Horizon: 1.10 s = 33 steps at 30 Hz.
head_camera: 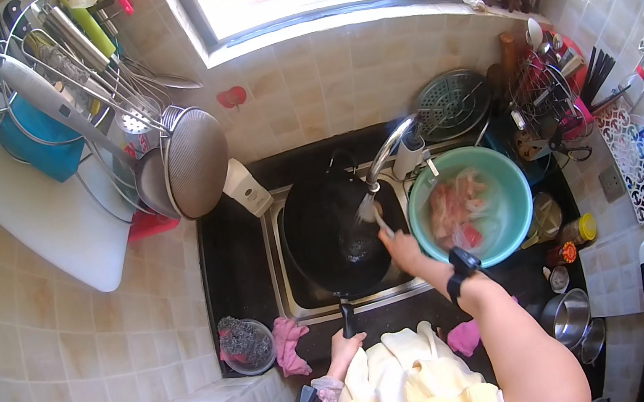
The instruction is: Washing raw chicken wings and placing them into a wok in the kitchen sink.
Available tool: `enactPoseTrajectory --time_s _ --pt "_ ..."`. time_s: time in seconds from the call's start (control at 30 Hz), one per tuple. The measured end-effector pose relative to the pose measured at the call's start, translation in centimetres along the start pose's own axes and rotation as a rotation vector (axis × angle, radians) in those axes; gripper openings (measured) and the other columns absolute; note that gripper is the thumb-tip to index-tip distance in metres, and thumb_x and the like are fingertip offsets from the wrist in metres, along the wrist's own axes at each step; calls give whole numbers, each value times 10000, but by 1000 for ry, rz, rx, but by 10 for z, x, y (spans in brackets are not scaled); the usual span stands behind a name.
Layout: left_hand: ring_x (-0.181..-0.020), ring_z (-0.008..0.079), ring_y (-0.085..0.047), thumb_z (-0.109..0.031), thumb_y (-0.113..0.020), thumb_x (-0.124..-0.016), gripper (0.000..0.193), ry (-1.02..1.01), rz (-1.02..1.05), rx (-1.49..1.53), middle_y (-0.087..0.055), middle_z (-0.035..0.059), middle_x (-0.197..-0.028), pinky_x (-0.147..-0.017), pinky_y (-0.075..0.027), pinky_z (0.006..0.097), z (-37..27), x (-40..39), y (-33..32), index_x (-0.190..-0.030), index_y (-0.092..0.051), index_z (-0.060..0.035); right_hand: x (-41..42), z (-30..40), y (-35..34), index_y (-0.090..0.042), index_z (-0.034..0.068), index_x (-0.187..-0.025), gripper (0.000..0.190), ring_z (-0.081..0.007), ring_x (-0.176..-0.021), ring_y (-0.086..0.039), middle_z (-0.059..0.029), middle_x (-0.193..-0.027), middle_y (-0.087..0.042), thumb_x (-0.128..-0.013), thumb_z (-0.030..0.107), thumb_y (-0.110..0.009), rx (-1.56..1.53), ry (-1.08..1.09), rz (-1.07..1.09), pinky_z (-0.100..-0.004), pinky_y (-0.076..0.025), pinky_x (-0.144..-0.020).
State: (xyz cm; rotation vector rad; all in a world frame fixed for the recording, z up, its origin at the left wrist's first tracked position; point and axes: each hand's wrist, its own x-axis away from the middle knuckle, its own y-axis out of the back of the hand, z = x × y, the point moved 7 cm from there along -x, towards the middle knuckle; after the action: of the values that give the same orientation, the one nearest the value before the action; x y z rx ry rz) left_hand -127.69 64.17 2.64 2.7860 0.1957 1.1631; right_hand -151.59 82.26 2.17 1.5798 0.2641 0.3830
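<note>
A black wok (334, 237) rests in the stainless steel sink (284, 296), its handle towards me. My left hand (345, 349) is closed around the black wok handle (348, 319). In my right hand (402, 249) is the light handle of a utensil (370, 211), whose head, blurred in the water, I cannot name exactly. Water runs onto it from the chrome faucet (392, 144) above the wok's right side. Wet patches shine on the wok's dark inside. Just right of my right hand stands a green plastic basin (522, 193) holding raw meat (457, 207) in liquid.
A steel wool scrubber (244, 341) in a bowl and a pink cloth (290, 345) lie left of the handle. A white bottle (246, 189) stands at the sink's back left corner. Strainers (197, 161) hang at upper left. Jars (579, 229) and metal pots (565, 320) are at right.
</note>
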Motion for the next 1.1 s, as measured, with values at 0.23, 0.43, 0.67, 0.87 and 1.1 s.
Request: enactPoseTrajectory --time_s 0.23,0.43,0.67,0.87,1.1 --pt "-527 131 -517 -109 -692 -721 163 -23 -11 66 -549 26 -590 -513 -406 298 3 0 5 -699 -552 -28 89 55 25 -354 58 -1279 505 -399 -718 -629 -218 -779 -635 -795 91 -495 -483 12 428 -515 -483 -633" --pt "-527 128 -515 -102 -682 -732 150 16 35 103 -547 24 -593 -509 -403 290 6 -2 -1 -701 -551 -36 19 11 22 -440 121 -1199 407 -254 -636 -647 -85 -663 -603 -803 135 -532 29 149 21 -360 -510 -496" --pt "-467 113 -485 -79 -668 -729 175 81 136 237 -528 16 -557 -455 -376 275 5 -1 -18 -648 -516 -52 1 34 3 -371 75 -1256 483 -334 -660 -639 -184 -719 -615 -792 82 -505 -277 -70 98 -444 -511 -596" --pt "-434 98 -462 -90 -663 -734 220 135 219 295 -512 0 -525 -427 -352 255 12 0 -30 -582 -504 -77 19 92 31 -389 39 -1172 379 -428 -734 -625 -260 -757 -622 -805 80 -476 -523 -67 196 -514 -497 -657" --pt "-422 86 -449 -91 -646 -763 219 180 295 316 -496 -13 -512 -419 -348 241 19 -4 -35 -593 -507 -89 15 103 23 -370 68 -1233 468 -381 -733 -644 -212 -745 -637 -776 39 -468 -404 -75 117 -480 -513 -659"
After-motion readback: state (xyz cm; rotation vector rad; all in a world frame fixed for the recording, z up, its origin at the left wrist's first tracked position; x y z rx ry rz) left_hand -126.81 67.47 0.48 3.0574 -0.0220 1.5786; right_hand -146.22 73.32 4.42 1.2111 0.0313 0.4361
